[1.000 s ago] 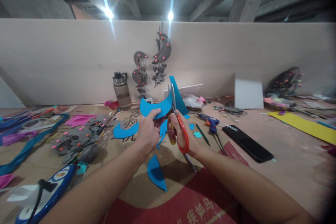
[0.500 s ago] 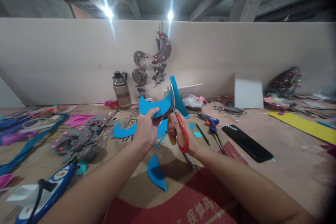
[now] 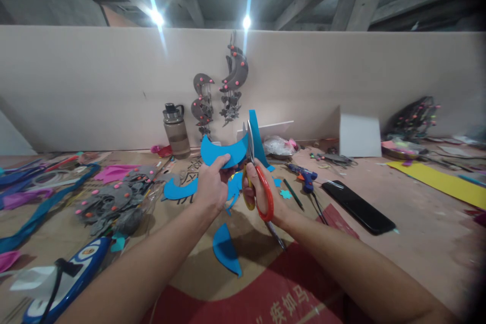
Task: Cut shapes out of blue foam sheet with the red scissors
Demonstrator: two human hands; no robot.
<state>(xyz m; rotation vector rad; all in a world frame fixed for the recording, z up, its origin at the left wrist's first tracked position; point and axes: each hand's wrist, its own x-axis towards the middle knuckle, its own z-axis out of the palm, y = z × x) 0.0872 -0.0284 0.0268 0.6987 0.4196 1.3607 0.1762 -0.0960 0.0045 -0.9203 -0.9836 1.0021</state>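
Observation:
My left hand [image 3: 213, 179] pinches a blue crescent-shaped felt or foam piece [image 3: 222, 154] between thumb and fingers. In my right hand [image 3: 260, 190] are scissors [image 3: 265, 195] with red and yellow handles, blades pointing up at the crescent's right end. A narrow blue strip [image 3: 257, 136] stands up just beyond the blades; whether it is still joined to the crescent I cannot tell. Below my hands a blue half-round offcut [image 3: 227, 250] lies on the cardboard [image 3: 190, 258]. Another curved blue piece [image 3: 181, 190] and more blue scraps lie behind my hands.
To the right are a blue glue gun [image 3: 308, 178], a dark green pencil [image 3: 293, 193], a black phone [image 3: 357, 206] and a yellow sheet [image 3: 436, 182]. A water bottle [image 3: 176, 131] stands at the back. Grey felt pieces [image 3: 117, 195] with pink dots lie left. Grey crescent ornaments [image 3: 235, 73] hang on the wall.
The blue strip beyond the scissors has shifted slightly right and looks narrower. Both hands have stayed nearly in place, still holding the crescent and the scissors.

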